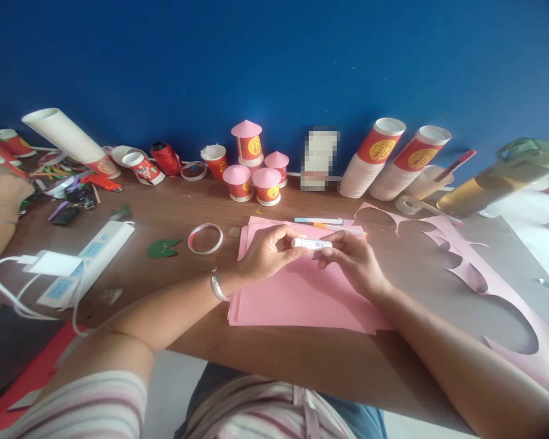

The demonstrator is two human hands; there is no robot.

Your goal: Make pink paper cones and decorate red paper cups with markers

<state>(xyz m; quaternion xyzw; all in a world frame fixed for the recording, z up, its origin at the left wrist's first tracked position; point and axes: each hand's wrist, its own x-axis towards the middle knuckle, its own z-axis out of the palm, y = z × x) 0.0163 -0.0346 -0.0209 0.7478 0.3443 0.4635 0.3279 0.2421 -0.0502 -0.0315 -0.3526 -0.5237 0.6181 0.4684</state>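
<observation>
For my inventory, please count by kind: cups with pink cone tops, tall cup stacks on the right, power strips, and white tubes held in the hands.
Cups with pink cone tops: 4
Tall cup stacks on the right: 2
Power strip: 1
White tube: 1
Total: 8

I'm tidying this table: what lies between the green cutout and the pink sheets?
In the head view, a white ring lies there and, closer to the pink sheets, a small pale piece.
</observation>
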